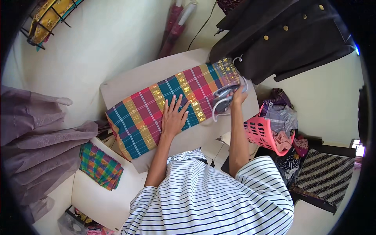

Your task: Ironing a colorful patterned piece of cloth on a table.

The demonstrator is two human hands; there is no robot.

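Note:
A plaid cloth (141, 97) in red, teal and gold, with gold flower motifs, lies folded in a long strip across a beige ironing board (123, 79). Its left end hangs over the board's edge. My left hand (174, 119) rests flat on the middle of the cloth, fingers spread. Toward the cloth's right end, my right hand (239, 96) grips a clothes iron (223, 98) by its handle. The iron looks slightly blurred, and its pale cord loops around it. Whether its soleplate touches the cloth I cannot tell.
A dark jacket (282, 44) with gold buttons hangs over the board's far right end. At right stands a pink laundry basket (260, 132) full of clothes. Mauve fabric (50, 144) drapes at left. A folded checked cloth (101, 166) lies on a white surface (100, 202).

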